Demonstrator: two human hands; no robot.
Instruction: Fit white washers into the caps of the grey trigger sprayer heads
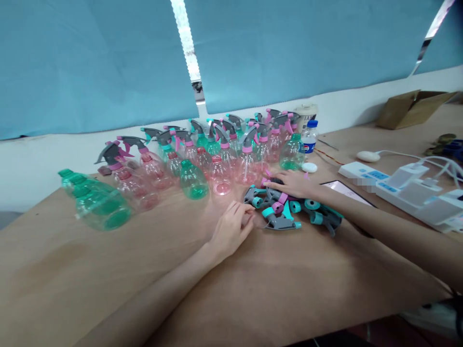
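A pile of trigger spray heads (pixel 284 222), grey with turquoise or pink collars, lies on the table in front of me. My right hand (pixel 294 184) reaches over the back of the pile, its fingers on a pink-and-dark spray head (pixel 266 177) that they partly cover. At the pile's left edge rests my left hand (pixel 231 227), fingers loosely bent and a gap by the thumb, with nothing seen in it. Behind the hands stand uncapped bottles, among them a green bottle (pixel 194 180) and a pink bottle (pixel 220 177). Farther back are several bottles fitted with spray heads (pixel 248 144).
Green bottles (pixel 103 205) stand at the left. To the right are a phone (pixel 347 192), a white power strip (pixel 394 185) with plugs and cables, and a cardboard box (pixel 408 110). A blue-capped bottle (pixel 310 136) and a cup (pixel 306 114) stand near the wall.
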